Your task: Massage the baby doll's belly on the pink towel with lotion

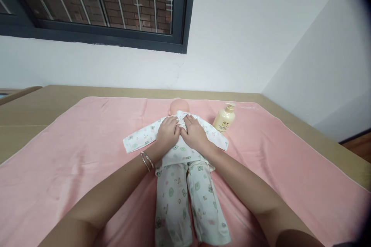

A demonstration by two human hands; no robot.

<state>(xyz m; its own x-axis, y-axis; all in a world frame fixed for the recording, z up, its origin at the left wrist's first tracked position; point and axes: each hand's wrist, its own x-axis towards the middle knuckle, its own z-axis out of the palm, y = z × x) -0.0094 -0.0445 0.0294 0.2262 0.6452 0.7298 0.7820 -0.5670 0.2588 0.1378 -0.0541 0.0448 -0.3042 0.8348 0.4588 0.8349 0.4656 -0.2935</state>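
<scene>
A baby doll (179, 107) lies on its back, its bald head at the far end and its face not visible. It has on a white long-sleeved top (182, 154) and matching trousers (173, 200), both with small green and pink prints. My left hand (168, 133) rests on the left of the chest by the collar, fingers stretched out. Beside it, my right hand (194, 133) lies on the right of the chest, fingers also extended. The two thumbs almost meet over the front of the top. Both sleeves spread outward, and the hands cover part of the chest.
Under the doll a pink sheet (95, 142) covers most of a tan table (66, 94). A pale yellow pump bottle (225, 119) stands just beyond the right sleeve. Behind is a white wall (232, 38) with a dark-framed, barred window (179, 38).
</scene>
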